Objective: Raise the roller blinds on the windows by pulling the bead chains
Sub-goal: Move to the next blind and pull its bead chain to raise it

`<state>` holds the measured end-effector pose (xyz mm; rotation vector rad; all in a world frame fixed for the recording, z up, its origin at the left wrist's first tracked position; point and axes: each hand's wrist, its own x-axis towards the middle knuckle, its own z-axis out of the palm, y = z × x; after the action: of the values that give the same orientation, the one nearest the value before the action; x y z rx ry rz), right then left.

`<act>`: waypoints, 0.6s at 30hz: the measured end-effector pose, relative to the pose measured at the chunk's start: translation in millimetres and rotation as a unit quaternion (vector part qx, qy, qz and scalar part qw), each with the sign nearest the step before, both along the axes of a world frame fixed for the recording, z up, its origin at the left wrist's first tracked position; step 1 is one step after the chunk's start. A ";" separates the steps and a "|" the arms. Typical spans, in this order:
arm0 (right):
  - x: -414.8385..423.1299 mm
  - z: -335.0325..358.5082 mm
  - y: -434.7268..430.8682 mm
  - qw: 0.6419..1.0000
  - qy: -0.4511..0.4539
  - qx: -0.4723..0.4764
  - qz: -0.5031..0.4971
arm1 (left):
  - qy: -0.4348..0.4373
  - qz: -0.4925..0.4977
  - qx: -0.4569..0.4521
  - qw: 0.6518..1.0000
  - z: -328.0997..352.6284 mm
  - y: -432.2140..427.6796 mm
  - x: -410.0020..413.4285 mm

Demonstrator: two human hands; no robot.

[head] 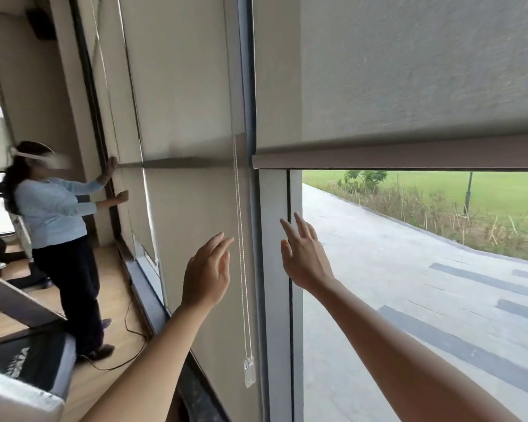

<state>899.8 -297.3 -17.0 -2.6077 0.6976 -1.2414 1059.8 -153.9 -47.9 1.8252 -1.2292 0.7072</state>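
Observation:
A white bead chain hangs in a loop in front of the left beige roller blind, ending in a clear plastic weight. My left hand is open just left of the chain, fingertips close to it but not gripping. My right hand is open with fingers spread, right of the grey window post. The right roller blind is partly raised; its bottom bar sits above clear glass showing pavement and grass.
Another person in a light blue top stands at the left, both hands at a further window. A dark cable lies on the wooden floor. A black monitor and desk edge are at the lower left.

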 end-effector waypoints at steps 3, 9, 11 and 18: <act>42.4 -3.0 -15.7 1.000 0.010 0.002 -0.006 | -0.007 -0.011 -0.020 1.000 -0.2 -34.6 45.5; 99.0 -4.3 -34.7 0.998 0.009 -0.002 -0.070 | 0.006 -0.096 -0.052 0.994 1.5 -108.6 122.1; 110.3 -4.4 -38.5 0.994 -0.006 -0.016 -0.110 | 0.030 -0.146 -0.082 0.985 3.6 -128.3 140.0; 148.9 -4.6 -28.4 0.967 -0.076 -0.036 -0.240 | 0.067 -0.295 -0.147 0.942 18.5 -157.2 165.4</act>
<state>1048.7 -325.7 -21.6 -2.4385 1.3309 -1.5961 1225.3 -311.0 -29.4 1.1495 -1.3982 0.3898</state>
